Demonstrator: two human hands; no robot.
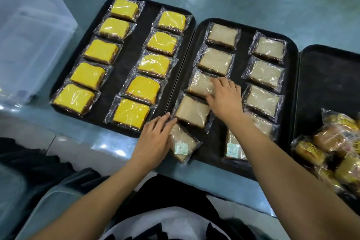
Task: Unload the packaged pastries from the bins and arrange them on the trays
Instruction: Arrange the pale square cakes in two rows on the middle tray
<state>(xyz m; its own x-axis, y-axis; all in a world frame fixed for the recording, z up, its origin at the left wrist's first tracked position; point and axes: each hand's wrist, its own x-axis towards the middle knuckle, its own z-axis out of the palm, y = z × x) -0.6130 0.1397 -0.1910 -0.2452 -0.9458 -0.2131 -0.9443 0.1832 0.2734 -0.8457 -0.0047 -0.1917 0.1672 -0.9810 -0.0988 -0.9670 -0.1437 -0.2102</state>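
— While we start at the far left, what's that pale shape?

— A translucent plastic storage bin (29, 41), standing just beside the left black rectangular tray (124, 72). I'd judge it's one of the bins being unloaded, though its contents are too blurred to tell.

— And that tray?

— It carries ten clear-wrapped yellow-topped cake slices (101, 51) in two columns of five, with a bare strip between, probably so each pack lies flat and separate.

— Where is the left hand (155, 138)?

— At the near edge, where the two trays meet. Its fingers lie fairly straight on the wrapper of a clear-wrapped pale brown cake slice (181, 142) that sits tilted, overhanging the near rim of the middle black tray (243, 25). It presses rather than grips; I'd say it's nudging that pack square into the column.

— The right hand (226, 97)?

— It reaches farther in, fingers spread and bent over the third pale brown slice (200, 85) of the left column, touching its right edge. Whether it pinches the film or only pushes, I cannot tell.

— So that tray's nearly full?

— By my judgement, yes: two columns, with the near packs showing shiny labels, partly hidden under the forearm.

— Farther right?

— A third black tray (331, 76), mostly bare, with a heap of wrapped golden-brown pastries (335, 154) at its near end, seemingly awaiting arranging.
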